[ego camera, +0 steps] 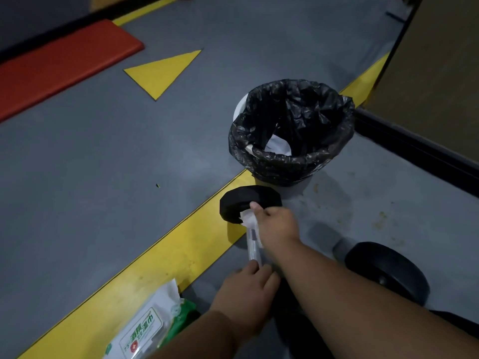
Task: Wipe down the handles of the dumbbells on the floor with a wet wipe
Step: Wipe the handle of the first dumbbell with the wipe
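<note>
My right hand (278,226) fingers pinch the wet wipe (246,217) around the dumbbell handle (252,244), hard against the far black head (241,200), centre frame. Left hand (246,294) fingers grip the near end, steadying. Wiping this handle looks mid-pass. Second dumbbell (386,270), lower right, not yet touched. Wipe pack (150,327) at bottom left, bin (290,130) above centre.

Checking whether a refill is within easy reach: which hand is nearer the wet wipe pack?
Left. The left hand grips the dumbbell handle just beside the pack; the right hand wipes farther up by the far weight.
</note>
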`<state>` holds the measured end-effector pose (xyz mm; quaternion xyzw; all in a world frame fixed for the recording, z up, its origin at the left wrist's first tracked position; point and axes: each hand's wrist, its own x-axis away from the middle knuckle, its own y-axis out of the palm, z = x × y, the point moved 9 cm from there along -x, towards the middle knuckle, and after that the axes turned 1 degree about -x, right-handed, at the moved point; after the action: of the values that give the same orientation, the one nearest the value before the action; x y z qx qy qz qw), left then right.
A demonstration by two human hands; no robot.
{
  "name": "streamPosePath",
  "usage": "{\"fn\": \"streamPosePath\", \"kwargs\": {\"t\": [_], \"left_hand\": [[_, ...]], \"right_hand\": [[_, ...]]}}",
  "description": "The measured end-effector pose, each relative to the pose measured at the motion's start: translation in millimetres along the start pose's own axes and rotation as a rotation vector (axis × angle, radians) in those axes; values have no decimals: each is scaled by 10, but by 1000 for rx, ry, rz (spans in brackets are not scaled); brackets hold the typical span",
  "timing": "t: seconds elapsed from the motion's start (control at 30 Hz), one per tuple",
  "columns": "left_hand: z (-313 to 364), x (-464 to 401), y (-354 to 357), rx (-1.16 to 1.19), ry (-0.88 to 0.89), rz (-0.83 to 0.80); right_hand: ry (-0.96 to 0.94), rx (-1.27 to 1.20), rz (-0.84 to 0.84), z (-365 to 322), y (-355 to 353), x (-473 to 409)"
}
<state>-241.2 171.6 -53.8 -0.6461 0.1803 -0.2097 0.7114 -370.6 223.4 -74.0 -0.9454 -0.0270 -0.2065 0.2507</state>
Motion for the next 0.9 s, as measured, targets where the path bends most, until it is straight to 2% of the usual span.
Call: {"fn": "streamPosePath", "kwargs": {"t": [0.13,0.27,0.37,0.53,0.7,0.73,0.77,0.8,0.83,0.9], "left_hand": [[22,-12,32,18,-14,-10],[49,-30,-3,54,-3,10],[74,-67,41,34,-10,-26],[251,-214,70,-50,-3,-126],[594,-549,88,-47,18,-251],[626,-595,91,-31,8,-293],[638,-620,71,-27,0,-319],[643,-605,78,-42,11,-350],[630,-584,68,-40,18,-370],[547,-512,78,-6,0,-426]], "right_hand": [[140,10,36,247,90,-16],[157,327,-70,313,196,-68],[157,409,-118,206,235,-224],[189,280,-140,249,212,-336],[240,314,-315,469,-13,-106],[214,351,-396,452,4,-55],[283,294,-444,458,-7,73],[349,187,-453,483,5,167],[339,133,-463,391,8,237],[271,183,-415,183,10,260]]}}
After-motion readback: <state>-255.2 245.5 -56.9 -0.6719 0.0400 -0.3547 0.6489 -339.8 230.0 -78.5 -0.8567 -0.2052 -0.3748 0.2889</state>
